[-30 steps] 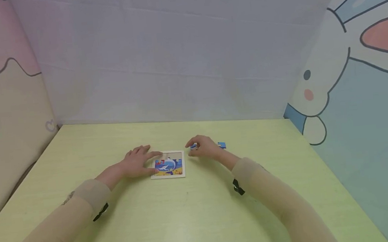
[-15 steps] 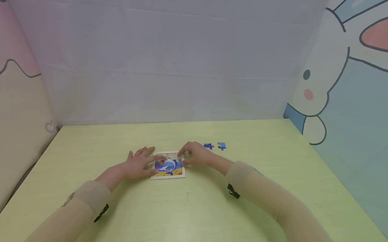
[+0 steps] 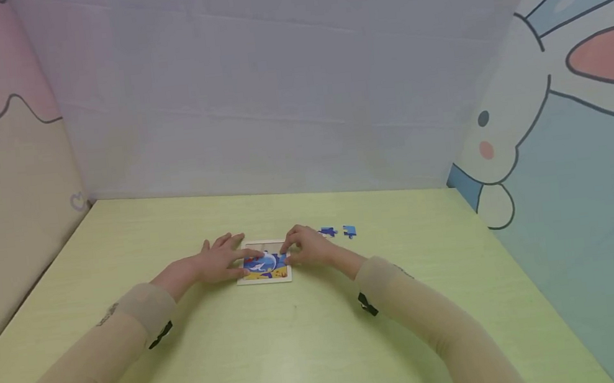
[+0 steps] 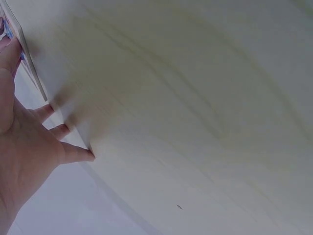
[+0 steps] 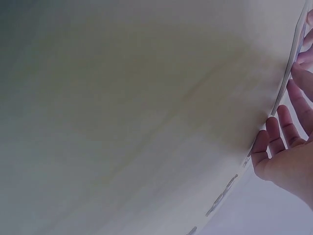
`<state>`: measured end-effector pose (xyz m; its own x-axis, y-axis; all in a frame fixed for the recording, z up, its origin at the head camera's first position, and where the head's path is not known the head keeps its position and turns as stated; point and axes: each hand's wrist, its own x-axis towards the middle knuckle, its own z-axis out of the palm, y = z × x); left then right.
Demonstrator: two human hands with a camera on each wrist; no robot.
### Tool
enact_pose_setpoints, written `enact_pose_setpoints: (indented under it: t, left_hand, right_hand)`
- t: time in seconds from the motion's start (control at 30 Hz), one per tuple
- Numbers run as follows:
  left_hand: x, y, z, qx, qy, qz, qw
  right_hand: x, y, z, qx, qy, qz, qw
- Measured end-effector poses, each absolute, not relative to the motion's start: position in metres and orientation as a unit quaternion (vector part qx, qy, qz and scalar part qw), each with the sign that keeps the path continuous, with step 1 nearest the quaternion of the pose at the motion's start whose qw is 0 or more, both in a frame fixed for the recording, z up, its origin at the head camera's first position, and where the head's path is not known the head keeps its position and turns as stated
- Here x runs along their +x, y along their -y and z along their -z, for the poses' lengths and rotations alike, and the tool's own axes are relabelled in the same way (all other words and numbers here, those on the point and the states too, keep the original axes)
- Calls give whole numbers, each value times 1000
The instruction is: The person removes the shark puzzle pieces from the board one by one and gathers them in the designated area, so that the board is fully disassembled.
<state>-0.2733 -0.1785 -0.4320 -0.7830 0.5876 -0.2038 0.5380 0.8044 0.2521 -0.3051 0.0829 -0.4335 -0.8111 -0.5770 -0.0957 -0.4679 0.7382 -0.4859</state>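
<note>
Works bare-handed, in beige sleeves [image 3: 420,304], over a pale yellow-green tabletop [image 3: 301,354]. Has a white-rimmed jigsaw tray [image 3: 265,282] lying flat between both hands, toward seven o'clock from the middle of the head view. Shows inside it a partly filled dolphin puzzle [image 3: 261,265], blue above and yellow below, with a bare beige strip [image 3: 268,246] along the twelve o'clock side.

Keeps to the tray's nine o'clock side with the left hand [image 3: 216,263], fingers spread, reaching over the rim with thumb and forefinger and pointing the others toward two o'clock.

Reaches the tray's edge between two and three o'clock with the right hand [image 3: 308,245], bending thumb and forefinger down onto it. Too small and hidden there to tell if pinching a piece.

Has a dark-blue jigsaw piece [image 3: 328,232] lying just beside the right hand at two o'clock, and a lighter blue jigsaw piece [image 3: 350,230] a little beyond, apart from it.

Faces a pale wall [image 3: 274,95] at twelve o'clock, with a painted rabbit [image 3: 497,134] between two and three o'clock from the tray.
</note>
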Motion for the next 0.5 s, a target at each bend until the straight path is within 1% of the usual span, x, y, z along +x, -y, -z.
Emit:
enact_pose_setpoints:
  t: [0.5]
  left_hand:
    - [-269,178,428,301,-940,-90,132]
  right_hand:
    - [-305,-79,434,-271,-925,235,125]
